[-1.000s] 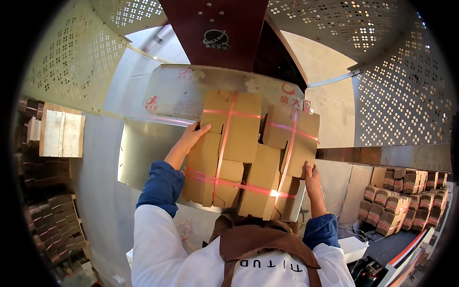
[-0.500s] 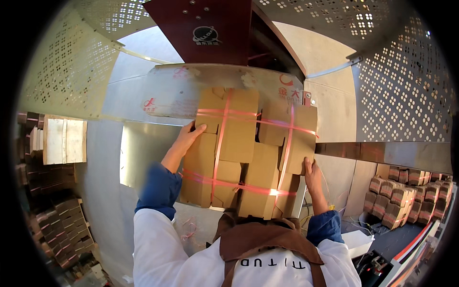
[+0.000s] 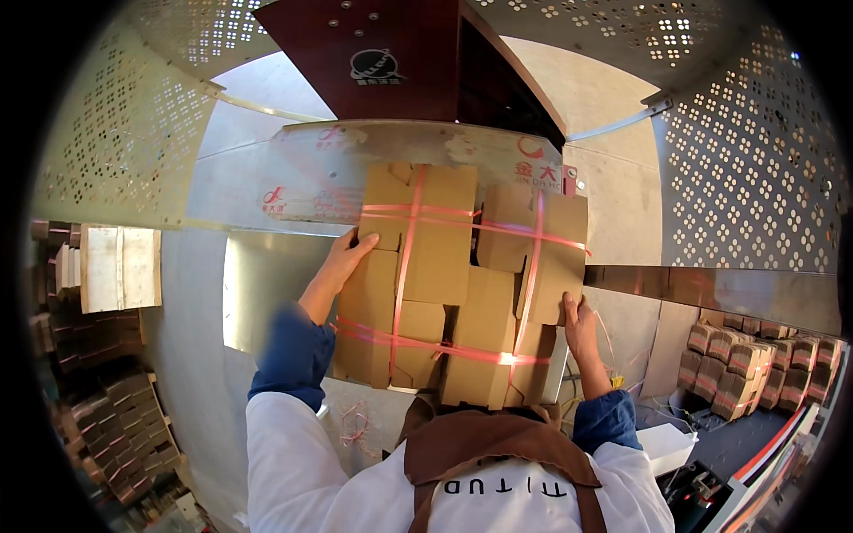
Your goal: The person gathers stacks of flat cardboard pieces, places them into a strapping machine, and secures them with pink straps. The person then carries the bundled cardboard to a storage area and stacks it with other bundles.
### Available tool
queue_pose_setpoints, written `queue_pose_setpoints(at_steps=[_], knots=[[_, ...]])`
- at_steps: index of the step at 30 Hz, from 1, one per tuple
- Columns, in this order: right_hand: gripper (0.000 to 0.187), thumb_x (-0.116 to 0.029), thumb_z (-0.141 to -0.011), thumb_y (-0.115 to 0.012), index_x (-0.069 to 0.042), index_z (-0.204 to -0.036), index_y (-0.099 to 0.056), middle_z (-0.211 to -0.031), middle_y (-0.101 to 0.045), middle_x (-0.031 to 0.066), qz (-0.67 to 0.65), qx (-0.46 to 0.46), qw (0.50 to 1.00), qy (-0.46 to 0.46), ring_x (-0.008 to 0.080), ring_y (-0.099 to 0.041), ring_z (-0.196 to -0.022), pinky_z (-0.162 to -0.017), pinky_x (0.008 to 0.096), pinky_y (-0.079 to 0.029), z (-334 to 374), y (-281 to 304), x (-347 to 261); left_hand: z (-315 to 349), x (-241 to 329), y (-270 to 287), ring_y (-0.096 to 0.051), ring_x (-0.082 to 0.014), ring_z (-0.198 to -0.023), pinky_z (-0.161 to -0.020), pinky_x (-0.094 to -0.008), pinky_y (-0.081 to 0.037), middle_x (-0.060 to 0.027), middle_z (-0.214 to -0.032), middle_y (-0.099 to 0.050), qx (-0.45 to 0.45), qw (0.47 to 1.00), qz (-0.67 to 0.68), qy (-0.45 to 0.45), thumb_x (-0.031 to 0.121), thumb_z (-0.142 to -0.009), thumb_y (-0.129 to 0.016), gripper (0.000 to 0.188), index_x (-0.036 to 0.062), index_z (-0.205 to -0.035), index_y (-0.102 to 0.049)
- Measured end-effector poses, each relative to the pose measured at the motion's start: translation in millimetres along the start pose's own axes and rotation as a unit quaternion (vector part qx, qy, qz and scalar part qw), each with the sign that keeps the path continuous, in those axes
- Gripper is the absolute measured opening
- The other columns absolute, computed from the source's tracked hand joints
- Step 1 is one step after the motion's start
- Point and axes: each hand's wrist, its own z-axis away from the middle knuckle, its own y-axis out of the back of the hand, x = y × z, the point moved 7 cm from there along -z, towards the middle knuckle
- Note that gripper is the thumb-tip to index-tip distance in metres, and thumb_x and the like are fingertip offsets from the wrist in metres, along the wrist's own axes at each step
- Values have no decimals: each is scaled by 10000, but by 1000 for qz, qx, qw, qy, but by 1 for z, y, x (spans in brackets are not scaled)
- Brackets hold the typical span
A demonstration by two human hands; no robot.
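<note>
A wide bundle of flat brown cardboard box blanks (image 3: 431,258) lies in front of me on a metal machine table (image 3: 311,147). Pink plastic strapping (image 3: 404,275) crosses it both lengthwise and sideways. At the bundle's left edge, my left hand (image 3: 342,262) holds on, thumb on the top face and fingers hidden beneath the side. My right hand (image 3: 581,327) grips the right edge lower down, its thumb showing at the rim and the other fingers mostly out of sight. The bundle's near edge reaches close to my brown apron (image 3: 498,440).
A dark red machine housing (image 3: 391,62) rises beyond the table. Perforated metal panels (image 3: 737,160) flank it. Strapped cardboard stacks (image 3: 733,369) stand at right, with more stacks (image 3: 120,431) at left. Loose pink strapping (image 3: 355,425) lies near my left sleeve; a white box (image 3: 666,449) sits at lower right.
</note>
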Motion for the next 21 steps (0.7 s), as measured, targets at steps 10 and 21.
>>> queue_pose_setpoints(at_steps=[10,21], knots=[[670,-556,-931,-399,72,-1124,-531,-972,-621,323,42,6,999,-34,463,-595,-965,-839,463,-457,1,0,0,2,5,-5,-550,-198,-1094,-921,-317,-441,-131,-1227,-568,-2,1000,-4,-5,382,-855,-672,652,-21,-1322,-462],[634,-518,-933,-438,83,-1118,-520,-972,-620,320,17,2,1000,-6,465,-589,-959,-829,467,-455,-2,0,-5,-8,-4,-3,-544,-204,-1092,-913,-322,-442,-139,-1235,-561,2,999,-29,-15,408,-850,-668,687,-13,-1341,-435]])
